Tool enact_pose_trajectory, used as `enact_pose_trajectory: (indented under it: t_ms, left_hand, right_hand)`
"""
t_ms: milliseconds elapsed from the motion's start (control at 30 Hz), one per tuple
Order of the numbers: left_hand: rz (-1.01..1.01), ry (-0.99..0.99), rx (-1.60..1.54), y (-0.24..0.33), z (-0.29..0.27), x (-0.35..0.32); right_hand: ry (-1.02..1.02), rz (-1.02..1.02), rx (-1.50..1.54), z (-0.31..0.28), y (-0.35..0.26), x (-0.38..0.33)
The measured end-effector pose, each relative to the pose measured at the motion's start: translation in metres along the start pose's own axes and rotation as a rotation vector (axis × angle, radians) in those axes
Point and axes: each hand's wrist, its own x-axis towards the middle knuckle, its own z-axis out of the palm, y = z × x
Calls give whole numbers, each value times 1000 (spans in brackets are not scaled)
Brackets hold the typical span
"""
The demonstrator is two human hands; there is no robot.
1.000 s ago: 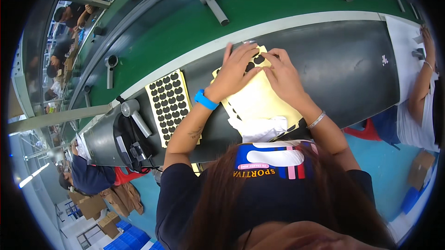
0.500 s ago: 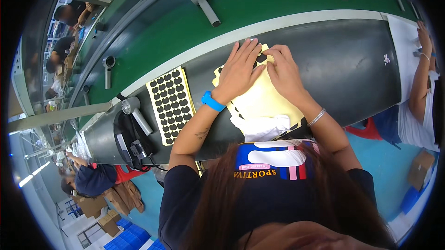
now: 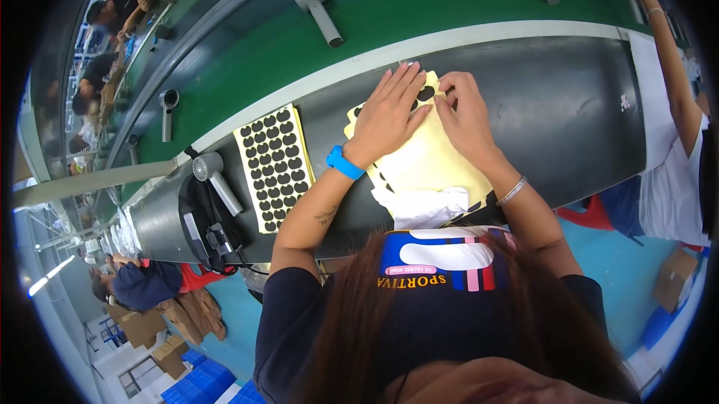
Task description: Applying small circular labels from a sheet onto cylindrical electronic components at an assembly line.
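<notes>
My left hand (image 3: 389, 113) lies flat, fingers stretched, across the upper left of a stack of pale yellow sticker sheets (image 3: 427, 153). A few black round stickers (image 3: 425, 94) show by its fingertips along the stack's far edge. Just to the right, my right hand (image 3: 466, 108) has its thumb and fingers bent together at the far right edge of the stack; whatever they pinch is too small or hidden to make out. A crumpled white cloth (image 3: 431, 208) covers the near end of the sheets.
Left of the stack lies another sheet with rows of black stickers (image 3: 275, 168). Beyond it are a grey handheld fan (image 3: 217, 179) and a black bag (image 3: 193, 220). Grey fan bodies (image 3: 320, 14) rest on the green conveyor (image 3: 404, 3). A co-worker's arm (image 3: 666, 52) reaches over at right.
My right fingers have shifted slightly right, away from the black sticker; my left hand stays put. Fan bodies on the conveyor have moved left. The co-worker's arm at right has stretched farther over the conveyor.
</notes>
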Motion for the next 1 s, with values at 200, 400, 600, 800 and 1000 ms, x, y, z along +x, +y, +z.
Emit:
enact_pose_trajectory:
  t_ms: [200, 400, 600, 800, 1000]
  left_hand:
    - [10, 11, 12, 0, -1, -2]
    - [10, 31, -1, 2, 1, -1]
    - [6, 37, 23, 2, 0, -1]
    - [2, 36, 3, 2, 0, -3]
    - [-42, 37, 155, 36, -11, -5]
  right_hand:
    - [-7, -53, -66, -1, -4, 1]
    - [4, -57, -80, 0, -3, 2]
    - [12, -61, -112, 2, 2, 5]
    - [73, 5, 145, -6, 16, 7]
    - [77, 105, 434, -28, -2, 10]
